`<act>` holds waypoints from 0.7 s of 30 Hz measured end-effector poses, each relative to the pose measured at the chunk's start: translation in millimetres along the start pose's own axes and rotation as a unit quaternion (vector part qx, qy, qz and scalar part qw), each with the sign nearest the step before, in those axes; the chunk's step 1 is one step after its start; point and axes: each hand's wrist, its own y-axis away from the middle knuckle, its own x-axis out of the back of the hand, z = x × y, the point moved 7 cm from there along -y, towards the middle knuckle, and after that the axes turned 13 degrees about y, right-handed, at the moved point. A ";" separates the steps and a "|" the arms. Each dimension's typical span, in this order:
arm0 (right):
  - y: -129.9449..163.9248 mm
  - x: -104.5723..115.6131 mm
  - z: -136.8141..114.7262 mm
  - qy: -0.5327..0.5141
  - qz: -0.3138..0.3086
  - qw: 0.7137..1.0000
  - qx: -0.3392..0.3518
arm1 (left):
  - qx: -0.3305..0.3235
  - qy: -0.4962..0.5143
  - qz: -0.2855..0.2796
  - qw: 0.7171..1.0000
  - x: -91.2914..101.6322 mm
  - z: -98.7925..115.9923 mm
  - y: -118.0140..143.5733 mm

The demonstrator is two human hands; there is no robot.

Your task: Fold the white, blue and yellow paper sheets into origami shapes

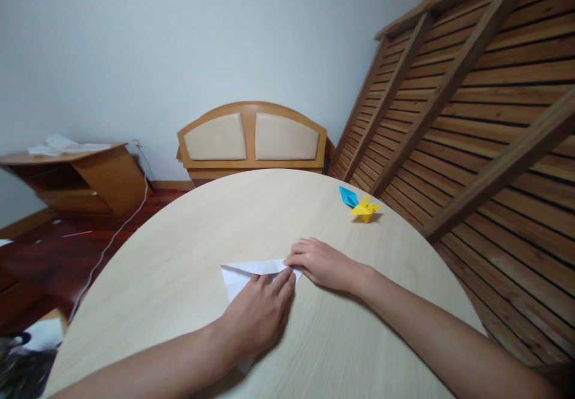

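Note:
A sheet of white paper (236,280) lies on the round table, its far edge folded over into a long narrow flap. My left hand (258,309) rests on the paper with its fingers stretched out, some fingertips tucked at the flap's edge. Part of the sheet is hidden beneath that hand. At the paper's right corner, my right hand (321,262) holds the folded edge by thumb and fingers. The fingertips of both hands are close together there. Farther off to the right stand a yellow folded-paper bird (365,209) and a blue folded-paper piece (348,196).
The pale round table (188,231) fills the foreground. Behind it stands a padded headboard (251,106). Wooden slats (471,123) lean along the right. A low desk (108,177) with papers is at left, and a white cable (121,225) runs across the floor.

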 end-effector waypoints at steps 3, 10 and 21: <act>1.4 1.2 -1.3 0.001 0.001 1.000 0.001 | 0.004 -0.037 -0.009 0.999 -1.4 4.2 1.6; 4.3 -1.5 -1.4 0.006 0.002 1.000 0.005 | 0.052 -0.111 -0.029 0.992 2.7 15.8 5.3; 4.5 1.9 -0.7 -0.027 -0.007 1.000 0.008 | 0.023 -0.072 0.017 0.997 -0.2 10.6 6.0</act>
